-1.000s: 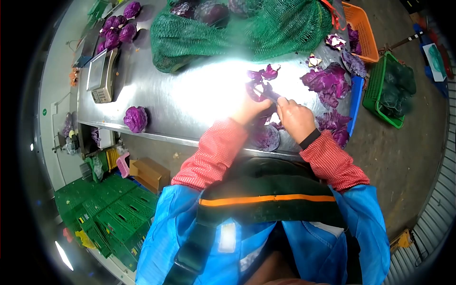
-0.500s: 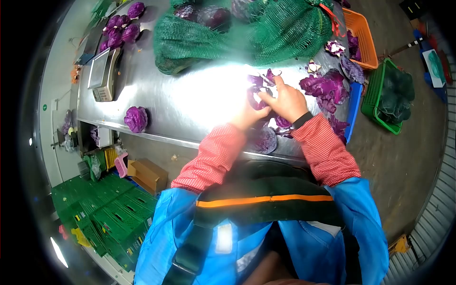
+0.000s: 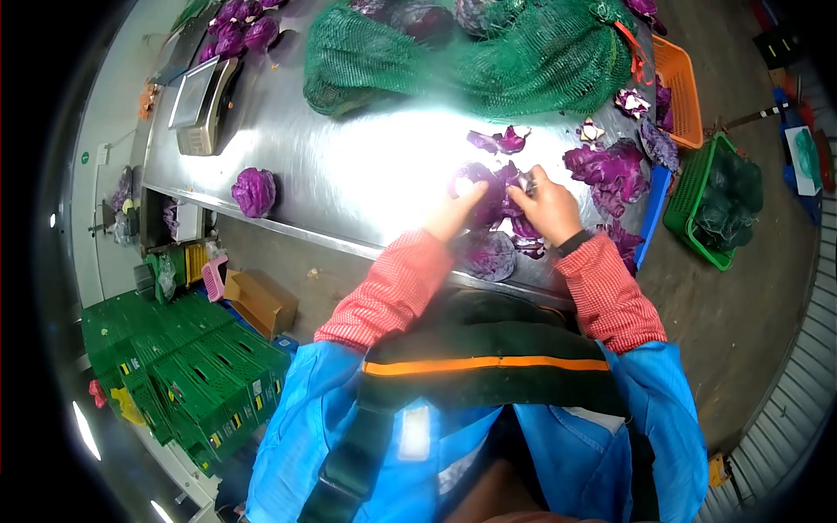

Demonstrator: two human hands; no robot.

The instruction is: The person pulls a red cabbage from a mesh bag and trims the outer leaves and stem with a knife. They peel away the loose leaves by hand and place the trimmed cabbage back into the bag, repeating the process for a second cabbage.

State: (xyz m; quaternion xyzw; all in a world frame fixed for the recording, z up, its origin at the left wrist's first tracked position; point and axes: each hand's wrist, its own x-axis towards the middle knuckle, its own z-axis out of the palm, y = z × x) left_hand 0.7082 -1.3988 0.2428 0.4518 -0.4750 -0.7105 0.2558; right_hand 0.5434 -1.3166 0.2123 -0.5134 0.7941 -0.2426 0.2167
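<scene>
On the metal table, a red cabbage sits between my two hands, partly washed out by glare. My left hand grips its left side, thumb on top. My right hand is closed on a purple cabbage leaf at the right side of the head. Just beyond lie torn leaf scraps. Toward the table's near edge rests a paler cabbage leaf, close below my hands. More loose leaves are heaped to the right of my right hand.
Green mesh sacks of cabbages cover the table's far side. At left are a scale, a single cabbage and several more. An orange crate, blue tray edge and green basket flank the right side.
My hands have drawn apart, my right hand moving right and lower with the leaf. The cabbage and the scraps beyond it show more fully. The whole view has shifted slightly.
</scene>
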